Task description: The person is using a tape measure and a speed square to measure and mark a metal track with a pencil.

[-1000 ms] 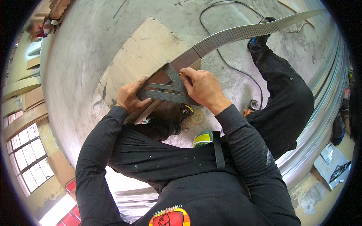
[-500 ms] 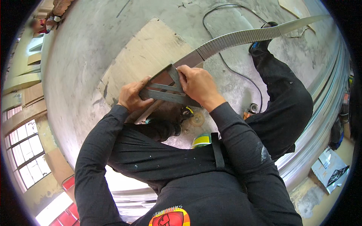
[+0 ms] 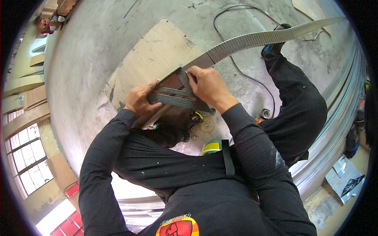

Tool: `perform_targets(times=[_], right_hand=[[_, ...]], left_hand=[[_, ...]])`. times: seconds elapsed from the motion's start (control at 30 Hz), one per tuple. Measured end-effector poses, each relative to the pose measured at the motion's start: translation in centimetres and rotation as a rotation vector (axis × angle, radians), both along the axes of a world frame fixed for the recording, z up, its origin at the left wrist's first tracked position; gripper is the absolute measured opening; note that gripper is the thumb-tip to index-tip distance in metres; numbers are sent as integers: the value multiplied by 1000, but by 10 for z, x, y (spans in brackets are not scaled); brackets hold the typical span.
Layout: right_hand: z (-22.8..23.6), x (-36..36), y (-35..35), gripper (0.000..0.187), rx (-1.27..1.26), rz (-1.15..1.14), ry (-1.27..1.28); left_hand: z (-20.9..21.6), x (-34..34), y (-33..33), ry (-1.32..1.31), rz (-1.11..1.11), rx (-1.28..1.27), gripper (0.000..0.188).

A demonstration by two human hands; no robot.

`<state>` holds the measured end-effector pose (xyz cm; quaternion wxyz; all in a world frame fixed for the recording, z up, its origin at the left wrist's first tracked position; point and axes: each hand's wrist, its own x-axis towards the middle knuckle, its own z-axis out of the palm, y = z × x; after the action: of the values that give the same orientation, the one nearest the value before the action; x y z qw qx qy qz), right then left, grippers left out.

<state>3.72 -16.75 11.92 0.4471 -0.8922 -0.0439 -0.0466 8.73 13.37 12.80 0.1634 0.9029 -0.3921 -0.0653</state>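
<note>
A dark triangular set square (image 3: 173,100) with slots in it lies across a long metal strip (image 3: 252,40). The strip runs from near my lap to the far right and has a row of close cross cuts along its curved middle. My left hand (image 3: 141,98) grips the square at its left end, thumb on top and fingers over the far side. Closed in a pinch, my right hand (image 3: 210,86) rests by the square's right edge. Whatever its fingertips hold is hidden.
A wooden board (image 3: 157,51) lies on the floor beyond the strip. A black cable (image 3: 252,76) loops at right, near an orange power tool (image 3: 263,115). Close to my lap are a tape measure (image 3: 195,117), a round disc (image 3: 207,125) and a green-labelled tub (image 3: 211,147). Long metal lengths (image 3: 334,129) lie at right.
My right hand has shifted slightly along the square's edge, away from me, baring more of its near corner. The left hand keeps its grip, and the strip looks still.
</note>
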Motion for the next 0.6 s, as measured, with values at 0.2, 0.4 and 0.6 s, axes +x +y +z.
perform_targets(times=[0.2, 0.4, 0.6], right_hand=[[8, 1, -38, 17, 199, -159, 34], [5, 5, -43, 18, 317, -355, 13], [1, 3, -42, 17, 302, -315, 12]], left_hand=[[7, -2, -7, 23, 6, 20, 91], [14, -1, -16, -25, -65, 13, 92], [7, -1, -8, 52, -37, 71, 73]])
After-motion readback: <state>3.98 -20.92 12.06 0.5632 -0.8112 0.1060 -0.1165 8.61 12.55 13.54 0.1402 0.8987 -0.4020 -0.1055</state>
